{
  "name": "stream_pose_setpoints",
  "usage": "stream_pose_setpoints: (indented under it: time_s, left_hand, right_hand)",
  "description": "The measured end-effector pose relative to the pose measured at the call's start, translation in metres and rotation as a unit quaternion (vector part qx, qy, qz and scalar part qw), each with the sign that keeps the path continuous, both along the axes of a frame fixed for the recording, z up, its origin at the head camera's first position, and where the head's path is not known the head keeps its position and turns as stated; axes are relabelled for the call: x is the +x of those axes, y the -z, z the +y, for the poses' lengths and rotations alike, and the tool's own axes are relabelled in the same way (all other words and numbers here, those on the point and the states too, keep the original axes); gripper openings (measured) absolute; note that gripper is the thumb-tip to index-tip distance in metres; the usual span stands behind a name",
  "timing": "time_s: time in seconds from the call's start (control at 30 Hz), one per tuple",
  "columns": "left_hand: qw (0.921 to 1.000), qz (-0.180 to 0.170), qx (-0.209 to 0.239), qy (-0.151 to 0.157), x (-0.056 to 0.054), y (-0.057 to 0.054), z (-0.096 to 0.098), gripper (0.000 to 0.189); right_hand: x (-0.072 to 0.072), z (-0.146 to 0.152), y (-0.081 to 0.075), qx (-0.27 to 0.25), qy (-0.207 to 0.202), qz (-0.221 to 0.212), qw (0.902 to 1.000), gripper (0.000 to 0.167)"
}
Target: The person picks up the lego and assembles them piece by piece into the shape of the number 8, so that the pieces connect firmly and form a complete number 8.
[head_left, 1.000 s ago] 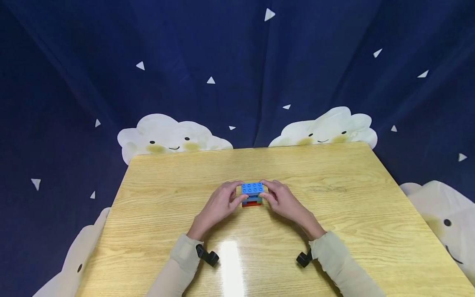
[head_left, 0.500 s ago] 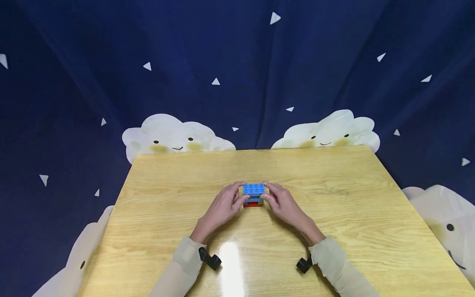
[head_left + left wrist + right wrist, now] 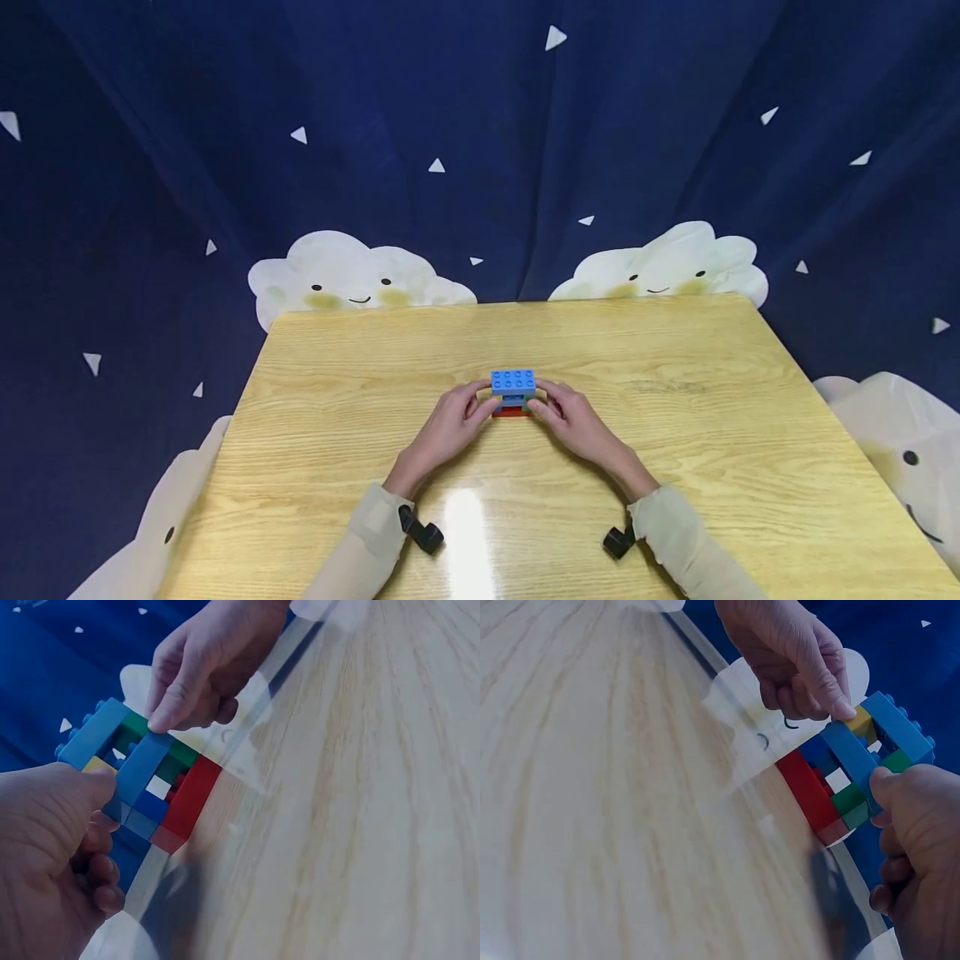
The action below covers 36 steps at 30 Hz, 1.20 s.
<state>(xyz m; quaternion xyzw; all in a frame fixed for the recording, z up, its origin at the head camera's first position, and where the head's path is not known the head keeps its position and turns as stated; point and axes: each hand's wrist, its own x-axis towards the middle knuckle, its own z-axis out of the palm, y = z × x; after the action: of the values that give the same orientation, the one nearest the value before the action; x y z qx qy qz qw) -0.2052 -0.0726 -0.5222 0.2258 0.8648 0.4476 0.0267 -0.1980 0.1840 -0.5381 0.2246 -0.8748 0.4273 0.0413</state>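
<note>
A small tower of toy building bricks stands upright at the table's middle. Its red brick (image 3: 193, 793) is lowest, a long blue brick (image 3: 146, 766) spans the middle, and another blue brick (image 3: 513, 382) with studs up tops it. Small blue and green bricks (image 3: 847, 798) fill the lower gap; a yellow brick (image 3: 864, 724) and a green one sit under the top. My left hand (image 3: 450, 421) grips the left end, thumb at the yellow brick and the middle blue one. On the right end my right hand (image 3: 579, 422) holds on, thumb by the middle blue brick.
The wooden table (image 3: 352, 367) ends at a dark blue curtain (image 3: 360, 100) with cloud and triangle prints. A black wrist camera (image 3: 423, 532) hangs by the left cuff, another black camera (image 3: 618, 542) by the right. Glare (image 3: 467, 533) lies between the forearms.
Both hands have slid down from the sides of the top blue brick to the layers under it, baring its corners. The tower stays in place; the head view shifted slightly.
</note>
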Motion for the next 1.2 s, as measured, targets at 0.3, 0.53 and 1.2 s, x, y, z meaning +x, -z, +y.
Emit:
stream_pose_setpoints:
  time_s: [0.3, 0.53, 1.2]
  left_hand:
    - [0.9996, 0.001, 0.029, -0.003, -0.001, 0.007, -0.001, 0.044]
    - [0.9981, -0.018, 0.051, -0.030, 0.005, 0.005, 0.003, 0.043]
    - [0.9905, 0.021, 0.058, -0.123, 0.006, 0.017, 0.015, 0.029]
  right_hand:
    - [0.000, -0.003, 0.005, -0.008, 0.009, 0.006, 0.9999, 0.041]
    - [0.006, -0.009, 0.007, -0.002, 0.032, 0.005, 0.9995, 0.041]
    - [0.001, -0.025, 0.006, 0.028, 0.079, -0.026, 0.9962, 0.043]
